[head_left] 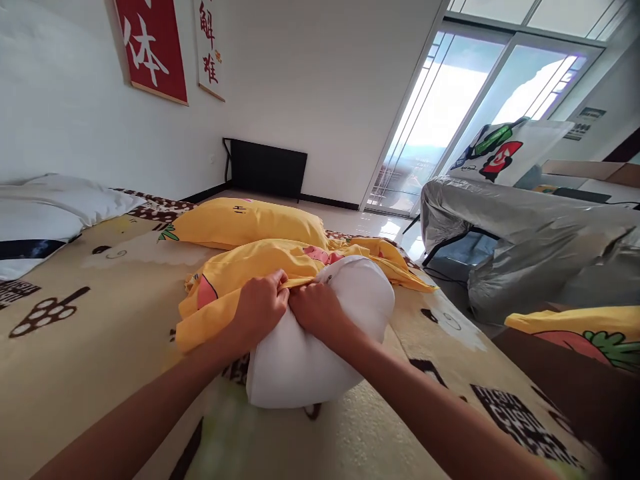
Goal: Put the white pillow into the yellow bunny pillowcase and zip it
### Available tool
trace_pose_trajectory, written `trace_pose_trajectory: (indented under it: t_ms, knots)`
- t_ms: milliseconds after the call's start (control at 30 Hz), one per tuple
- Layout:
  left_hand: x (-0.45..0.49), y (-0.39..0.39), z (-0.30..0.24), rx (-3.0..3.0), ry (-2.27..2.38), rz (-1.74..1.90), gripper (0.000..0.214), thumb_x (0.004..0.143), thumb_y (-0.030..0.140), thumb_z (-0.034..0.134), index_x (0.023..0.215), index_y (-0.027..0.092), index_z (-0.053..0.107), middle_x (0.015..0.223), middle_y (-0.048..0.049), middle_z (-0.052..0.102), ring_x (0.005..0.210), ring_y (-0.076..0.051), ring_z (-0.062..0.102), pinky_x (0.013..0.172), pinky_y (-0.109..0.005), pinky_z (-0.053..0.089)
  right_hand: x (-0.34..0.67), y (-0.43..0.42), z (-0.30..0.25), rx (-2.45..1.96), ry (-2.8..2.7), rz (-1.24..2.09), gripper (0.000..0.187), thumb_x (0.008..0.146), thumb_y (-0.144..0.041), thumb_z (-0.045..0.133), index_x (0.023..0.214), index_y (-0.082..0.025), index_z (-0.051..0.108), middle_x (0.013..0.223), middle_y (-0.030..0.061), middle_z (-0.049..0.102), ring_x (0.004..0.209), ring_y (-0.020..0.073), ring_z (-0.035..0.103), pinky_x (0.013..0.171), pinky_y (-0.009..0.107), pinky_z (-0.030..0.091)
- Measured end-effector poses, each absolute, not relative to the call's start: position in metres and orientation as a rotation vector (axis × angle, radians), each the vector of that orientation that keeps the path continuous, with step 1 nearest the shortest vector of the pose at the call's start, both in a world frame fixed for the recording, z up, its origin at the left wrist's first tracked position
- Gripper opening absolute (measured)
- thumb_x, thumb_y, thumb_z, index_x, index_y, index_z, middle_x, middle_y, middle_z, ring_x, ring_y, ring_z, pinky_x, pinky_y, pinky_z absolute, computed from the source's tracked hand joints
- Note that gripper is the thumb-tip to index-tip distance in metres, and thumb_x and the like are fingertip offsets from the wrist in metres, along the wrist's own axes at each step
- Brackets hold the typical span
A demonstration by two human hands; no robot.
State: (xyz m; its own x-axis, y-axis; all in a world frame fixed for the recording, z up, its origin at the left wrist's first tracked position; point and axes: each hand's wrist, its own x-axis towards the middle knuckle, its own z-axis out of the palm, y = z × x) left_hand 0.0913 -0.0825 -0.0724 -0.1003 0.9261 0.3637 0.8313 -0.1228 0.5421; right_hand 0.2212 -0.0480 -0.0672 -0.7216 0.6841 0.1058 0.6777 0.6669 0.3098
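Observation:
A white pillow (310, 367) lies on the patterned bed in front of me, partly inside a yellow pillowcase (255, 260) with pink prints. My left hand (263, 300) is closed on the pillowcase's edge, at the left of the pillow. Right beside it, my right hand (317, 307) is a fist pressed into the middle of the pillow, gripping the bunched white pillow at the case's opening. Its fingertips are hidden. The far part of the case spreads crumpled to the right.
Behind the case lies a yellow pillow (250, 223). White pillows (60, 207) rest at the left on the bed's blanket (120, 373). To the right stand a plastic-covered table (520, 207) with a printed bag (505, 153) on it, and a box holding yellow carrot-print cloth (575, 333).

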Motion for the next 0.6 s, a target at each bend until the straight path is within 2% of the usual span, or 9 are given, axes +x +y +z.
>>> trace_pose_trajectory:
  t_ms: [100,200,300,367,500,600]
  knots:
    - [0.109,-0.101,-0.072,2.262,2.055,0.824,0.02,0.083,0.022,0.044,0.093,0.018,0.061,0.074,-0.0051,0.065,0.07,-0.021,0.06,0.065,-0.031,0.038,0.234,-0.049,-0.069,1.3,2.862,0.517,0.024,0.088,-0.015,0.044,0.092,-0.013,0.068,0.086,0.0138,0.07,0.075,0.0226,0.065,0.06,0.03,0.044]
    - [0.125,-0.12,-0.074,2.606,2.13,0.647,0.022,0.086,0.019,0.038,0.09,0.016,0.059,0.075,-0.0077,0.062,0.073,-0.026,0.057,0.071,-0.04,0.038,0.25,-0.054,-0.07,1.392,2.824,0.569,0.024,0.087,-0.013,0.044,0.091,-0.012,0.068,0.086,0.0151,0.069,0.078,0.0254,0.063,0.059,0.03,0.043]
    - [0.134,-0.132,-0.08,2.742,2.203,0.643,0.02,0.084,0.016,0.037,0.092,0.015,0.056,0.081,-0.0096,0.059,0.083,-0.029,0.054,0.079,-0.048,0.036,0.265,-0.06,-0.071,1.479,2.796,0.679,0.026,0.085,-0.011,0.043,0.086,-0.013,0.069,0.085,0.0142,0.068,0.082,0.0276,0.061,0.056,0.03,0.039]
    - [0.134,-0.135,-0.085,2.679,2.259,0.7,0.018,0.082,0.014,0.041,0.094,0.014,0.055,0.086,-0.0096,0.059,0.089,-0.029,0.053,0.086,-0.052,0.032,0.274,-0.063,-0.073,1.513,2.838,0.743,0.027,0.087,-0.012,0.042,0.086,-0.015,0.069,0.089,0.0123,0.067,0.084,0.0257,0.059,0.057,0.029,0.036]
    - [0.131,-0.132,-0.098,2.584,2.268,0.706,0.019,0.084,0.009,0.037,0.089,0.015,0.054,0.087,-0.0101,0.059,0.091,-0.028,0.05,0.086,-0.051,0.031,0.292,-0.069,-0.078,1.603,2.997,0.85,0.03,0.092,-0.021,0.038,0.099,-0.022,0.068,0.098,0.0061,0.067,0.087,0.0196,0.056,0.062,0.028,0.033]
    - [0.134,-0.127,-0.107,2.624,2.226,0.739,0.025,0.083,0.005,0.034,0.085,0.015,0.056,0.085,-0.0108,0.06,0.092,-0.027,0.049,0.084,-0.049,0.031,0.306,-0.077,-0.081,1.599,3.104,1.082,0.029,0.093,-0.027,0.04,0.103,-0.025,0.068,0.1,0.0042,0.068,0.092,0.0204,0.054,0.075,0.032,0.034]
